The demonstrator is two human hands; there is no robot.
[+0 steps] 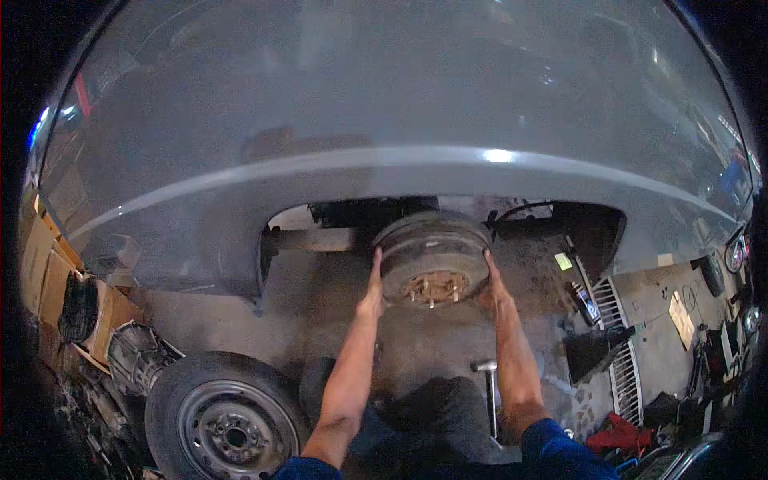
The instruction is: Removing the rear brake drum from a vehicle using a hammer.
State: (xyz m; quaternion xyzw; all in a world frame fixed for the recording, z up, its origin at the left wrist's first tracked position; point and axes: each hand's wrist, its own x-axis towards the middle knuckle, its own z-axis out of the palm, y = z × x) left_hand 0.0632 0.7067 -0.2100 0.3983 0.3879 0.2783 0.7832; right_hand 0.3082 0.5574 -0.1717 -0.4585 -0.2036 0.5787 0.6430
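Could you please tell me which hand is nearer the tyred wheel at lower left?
The left hand is nearer, at the left of the brake drum, forward and right of the wheel; the right hand is farther, at the drum's right.

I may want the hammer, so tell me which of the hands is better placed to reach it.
The right hand, most likely: the hammer shows just beside the right forearm, while the left hand would have to reach across. Both hands are on the brake drum.
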